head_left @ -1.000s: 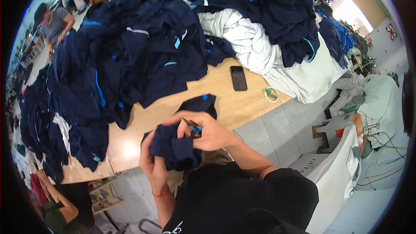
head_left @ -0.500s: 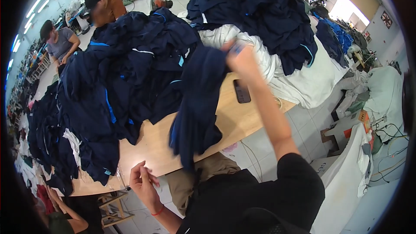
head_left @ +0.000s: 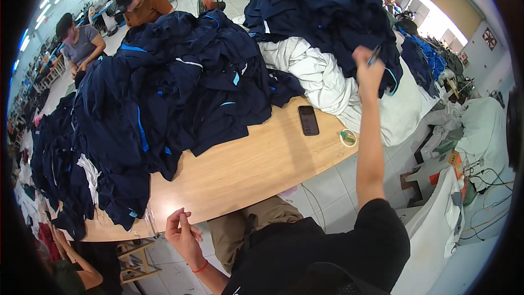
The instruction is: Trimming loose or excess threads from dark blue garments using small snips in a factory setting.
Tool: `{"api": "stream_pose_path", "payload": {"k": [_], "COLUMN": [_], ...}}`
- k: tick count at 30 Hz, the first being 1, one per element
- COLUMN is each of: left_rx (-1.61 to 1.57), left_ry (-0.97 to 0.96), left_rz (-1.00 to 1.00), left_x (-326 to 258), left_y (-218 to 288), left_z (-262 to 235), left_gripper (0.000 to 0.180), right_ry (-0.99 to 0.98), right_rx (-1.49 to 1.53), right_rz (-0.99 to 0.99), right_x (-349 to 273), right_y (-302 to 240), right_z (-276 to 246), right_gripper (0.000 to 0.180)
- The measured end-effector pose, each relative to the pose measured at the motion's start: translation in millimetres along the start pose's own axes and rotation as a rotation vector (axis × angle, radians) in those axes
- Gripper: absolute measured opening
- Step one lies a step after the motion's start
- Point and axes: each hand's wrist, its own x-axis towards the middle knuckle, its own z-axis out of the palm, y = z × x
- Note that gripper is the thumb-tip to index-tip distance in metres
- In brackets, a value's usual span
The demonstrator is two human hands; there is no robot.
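Note:
My right hand (head_left: pixel 369 74) is stretched out over the white cloth (head_left: pixel 314 74), beside the right-hand pile of navy garments (head_left: pixel 333 16). A small dark tool with thin blades, like thread snips (head_left: pixel 374 54), juts from its closed fingers; motion blurs it a little. Low at the table's front edge is my left hand (head_left: pixel 184 235), a red string round its wrist. Its fingers are curled in with the thumb against them, and anything between them is too small to make out. A larger heap of navy garments (head_left: pixel 180 87) with bright blue trim covers the table's left and far side.
On the wooden table (head_left: pixel 229 169) lie a black phone (head_left: pixel 308 120) and a small ring-shaped roll (head_left: pixel 347 138). Two people sit beyond the left heap, near a fan (head_left: pixel 208 1). Another person's arm (head_left: pixel 76 257) shows at lower left. Boxes and cloth sacks (head_left: pixel 483 131) stand at right.
A navy garment hung from my right hand above the table; it has left the hand. That hand has moved right and away, uncovering the phone and the roll. My left hand has barely moved.

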Motion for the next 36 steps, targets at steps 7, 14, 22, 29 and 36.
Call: {"api": "stream_pose_path", "payload": {"k": [7, 14, 22, 29, 36], "left_rx": [-0.26, 0.299, 0.084, 0.547, 0.492], "left_ry": [0.192, -0.274, -0.059, 0.023, 0.106], "left_rz": [-0.042, 0.215, -0.35, 0.098, 0.034], "left_x": [9.1, 22.6, 8.8, 9.9, 28.2], "left_y": [-18.8, -33.9, -17.3, -44.3, -49.3], "left_z": [-19.3, 6.1, 30.3, -18.4, -35.9], "left_gripper": [0.054, 0.032, 0.041, 0.065, 0.052], "right_ry": [-0.257, -0.488, -0.825, -0.417, -0.384], "right_rx": [0.117, 0.301, 0.271, -0.201, -0.926], "right_rz": [0.837, 0.953, 1.0, 0.101, -0.137], "right_x": [-268.0, -344.3, -355.2, -186.9, 54.4], "right_y": [2.4, -22.3, -72.0, -9.3, 34.4], "right_z": [4.8, 45.4, 58.6, 84.1, 78.8], "right_gripper": [0.021, 0.034, 0.034, 0.025, 0.038]}}
